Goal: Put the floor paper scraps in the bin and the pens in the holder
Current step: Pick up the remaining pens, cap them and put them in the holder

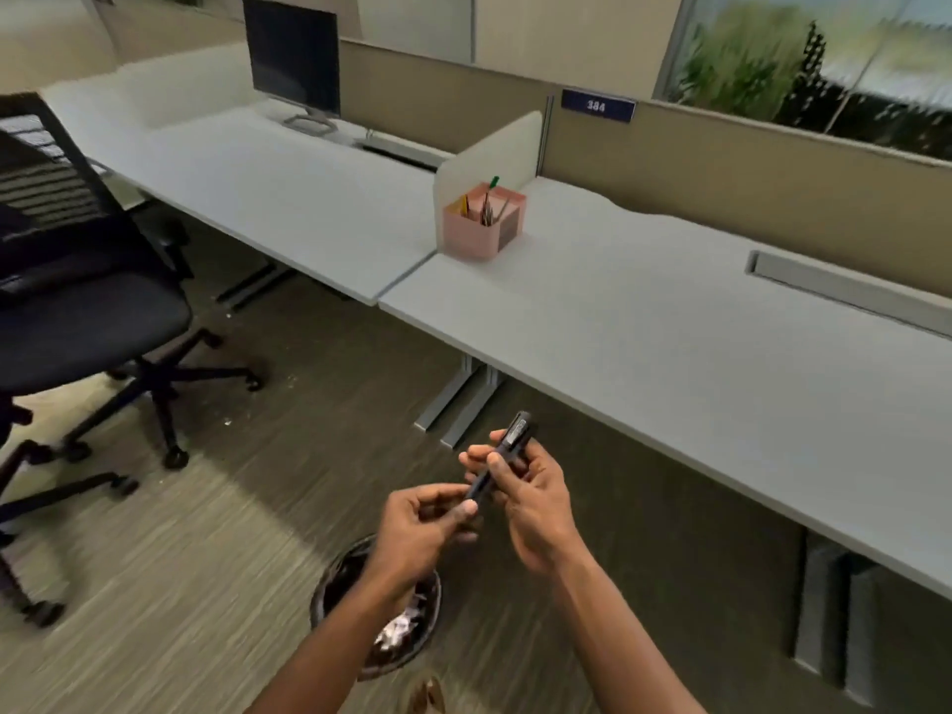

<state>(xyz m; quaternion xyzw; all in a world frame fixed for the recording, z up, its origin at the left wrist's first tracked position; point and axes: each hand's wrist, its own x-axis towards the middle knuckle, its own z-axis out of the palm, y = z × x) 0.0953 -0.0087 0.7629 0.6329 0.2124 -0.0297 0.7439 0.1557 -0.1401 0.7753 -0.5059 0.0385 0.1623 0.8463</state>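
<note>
I hold a black pen (516,435) in front of me over the floor, tip end low and left, cap end up and right. My right hand (530,494) grips its upper part; my left hand (427,523) pinches its lower end. A pink pen holder (481,234) with several pens and pencils stands on the white desk (669,342), beyond my hands. Below my arms sits a dark round bin (340,584) with crumpled paper (399,631) in it. Small white paper scraps (226,420) lie on the carpet near the chair.
A black office chair (87,311) stands at the left on the carpet. A monitor (293,54) sits on the far desk. Beige partitions (721,162) back the desks. Desk legs (463,404) stand just beyond my hands.
</note>
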